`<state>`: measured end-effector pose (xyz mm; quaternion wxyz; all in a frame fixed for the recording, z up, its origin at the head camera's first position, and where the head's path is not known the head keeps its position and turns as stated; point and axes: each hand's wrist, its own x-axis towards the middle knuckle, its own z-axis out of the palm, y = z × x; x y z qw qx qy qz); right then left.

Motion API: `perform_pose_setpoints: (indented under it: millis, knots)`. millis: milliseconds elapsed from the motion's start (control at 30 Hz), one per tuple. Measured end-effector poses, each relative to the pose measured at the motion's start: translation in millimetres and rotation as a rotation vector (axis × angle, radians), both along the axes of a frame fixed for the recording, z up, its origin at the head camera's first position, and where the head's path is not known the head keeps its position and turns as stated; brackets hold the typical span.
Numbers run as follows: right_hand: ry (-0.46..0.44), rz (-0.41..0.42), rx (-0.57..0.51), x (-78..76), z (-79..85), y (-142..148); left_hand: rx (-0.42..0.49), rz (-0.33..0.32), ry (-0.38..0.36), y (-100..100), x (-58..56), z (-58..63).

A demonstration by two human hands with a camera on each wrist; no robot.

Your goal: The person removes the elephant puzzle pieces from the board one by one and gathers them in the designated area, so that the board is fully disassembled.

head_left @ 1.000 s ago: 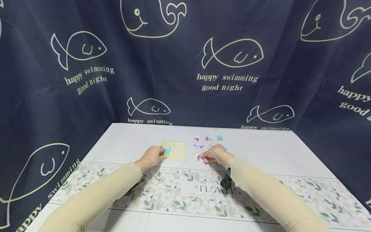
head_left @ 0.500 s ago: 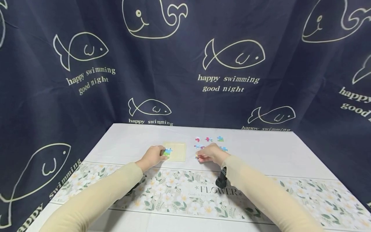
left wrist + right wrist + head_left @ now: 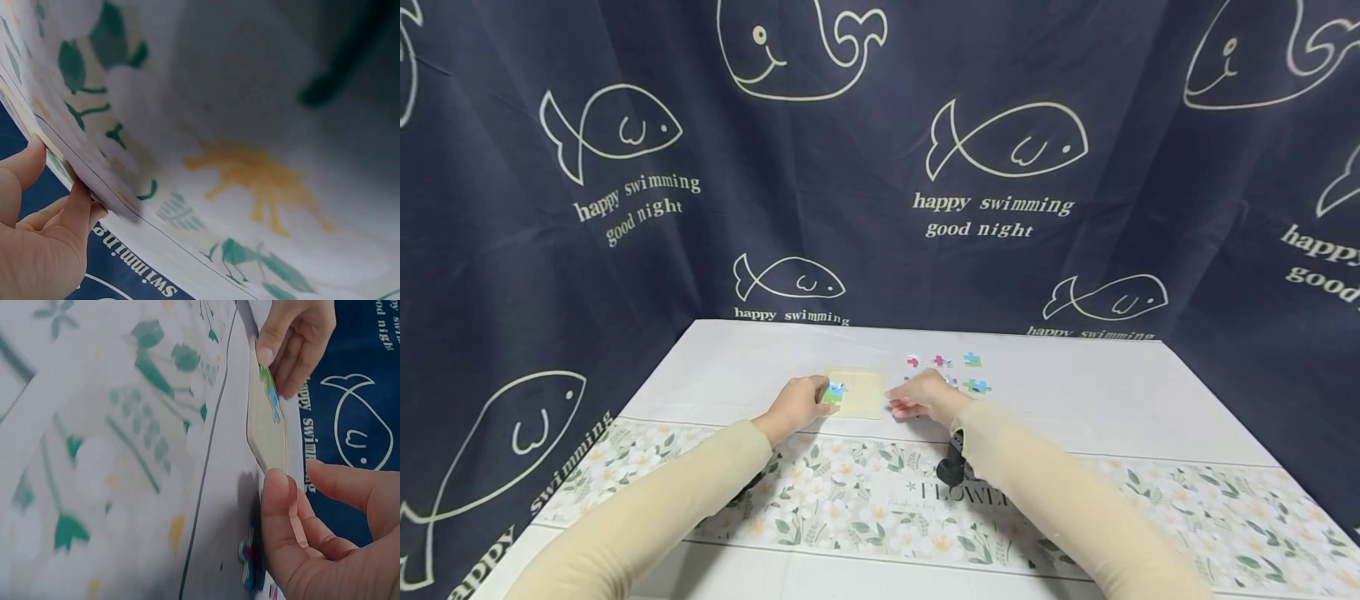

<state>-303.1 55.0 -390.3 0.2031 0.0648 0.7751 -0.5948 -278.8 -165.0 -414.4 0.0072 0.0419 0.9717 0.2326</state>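
A pale wooden puzzle tray (image 3: 862, 396) lies on the table, with joined blue and green puzzle pieces (image 3: 836, 392) along its left side. My left hand (image 3: 797, 401) grips the tray's left edge, thumb at the near side and fingers beyond. By the tray's right edge, my right hand (image 3: 925, 394) pinches a thin puzzle piece (image 3: 297, 519); only its pale edge shows between thumb and fingers, its picture hidden. Behind and beside the right hand lie loose puzzle pieces, among them a pink one (image 3: 913, 361), a pink and white one (image 3: 942, 361) and a blue-green one (image 3: 977, 387).
Another blue-green piece (image 3: 972, 360) lies at the back right of the loose group. A floral cloth band (image 3: 850, 492) crosses the white table (image 3: 1075, 392) under the forearms. A dark blue curtain (image 3: 880, 183) with fish drawings hangs behind the table.
My right hand has moved left from the loose pieces to the tray's right edge, and the yellow and pink piece is no longer seen on the table. The left hand stays on the tray.
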Motion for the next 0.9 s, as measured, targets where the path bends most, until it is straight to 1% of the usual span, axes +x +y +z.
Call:
perform_pose_setpoints:
  millis: [167,267,467,600,800,900]
  knots:
    - [0.017,0.006,-0.014,-0.7,-1.9,-13.3,0.039,0.002,-0.013,0.7,0.3,0.6]
    - [0.033,0.010,-0.041,-3.9,-4.4,-21.1,0.037,-0.001,-0.024,0.7,1.5,2.6]
    - [0.057,-0.014,-0.118,-9.5,-6.8,-34.6,0.015,-0.017,-0.022,0.3,0.8,4.7]
    - [0.058,-0.036,-0.131,-12.7,-9.2,-41.8,0.017,-0.024,-0.019,-0.9,1.2,4.3]
    - [0.078,-0.045,-0.152,-14.5,-9.9,-53.9,0.017,-0.026,-0.008,-3.0,-0.2,2.1]
    - [0.088,-0.050,-0.136,-14.2,-8.8,-58.4,0.008,-0.033,-0.007,-3.3,-1.1,1.4]
